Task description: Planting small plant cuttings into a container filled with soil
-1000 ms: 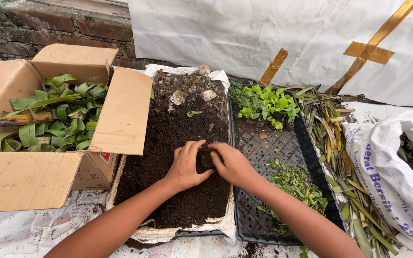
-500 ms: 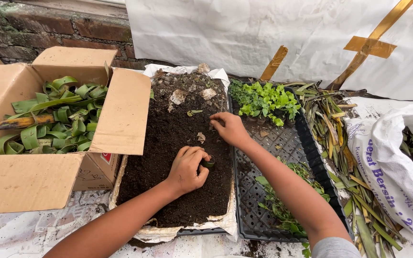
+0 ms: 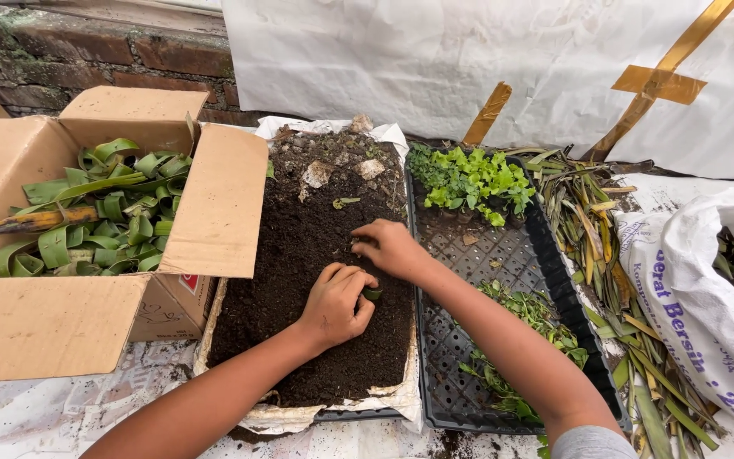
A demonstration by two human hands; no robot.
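Left hand: the left hand is laid on the heap of dark brown soil, and its fingers are curled shut around a small green rolled leaf cup.
Right hand: the right hand is pressed on the same soil, a bit farther up, with its fingers bent down into the dirt. Whether anything is held inside cannot be told.
Leaf cup: only its green rim is seen, peeking out between the left fingers, low in the soil.
Soil: it is piled on a crumpled white sheet, and small pale stones are seen at the far end.
Black tray: a black plastic grid tray is placed just beside the soil, on the right. Little green seedlings are packed at its far end.
Box: an open brown cardboard box is seen on the left, filled with rolled green leaf strips.
Long leaves: dried long leaves are piled by a white printed sack.
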